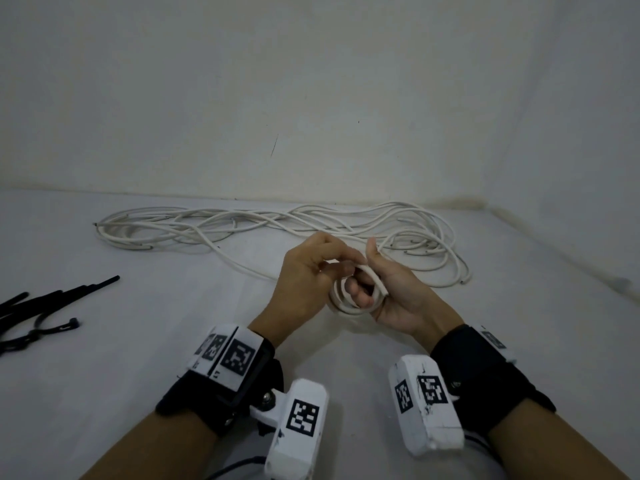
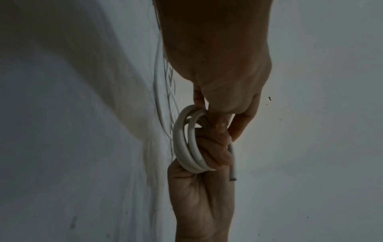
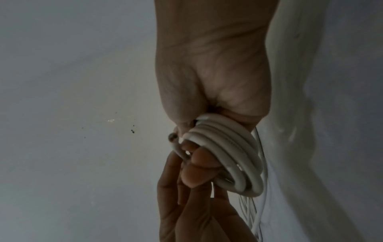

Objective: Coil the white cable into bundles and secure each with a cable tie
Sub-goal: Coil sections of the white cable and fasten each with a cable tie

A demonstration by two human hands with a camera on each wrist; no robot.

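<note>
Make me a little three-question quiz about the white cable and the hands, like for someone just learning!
1. True or false: a cable tie is already fastened round the small coil.
2. Which hand has the coil wrapped round its fingers? A) left hand B) right hand
3. Fill in: the black cable ties lie on the table to the person's ____.

Key:
1. False: no tie is on the coil; the ties all lie on the table.
2. B; the left hand pinches the cable at the top of the coil.
3. Left; the loose cable lies farther back.

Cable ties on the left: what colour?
Black; the cable ties show best in the head view.
</note>
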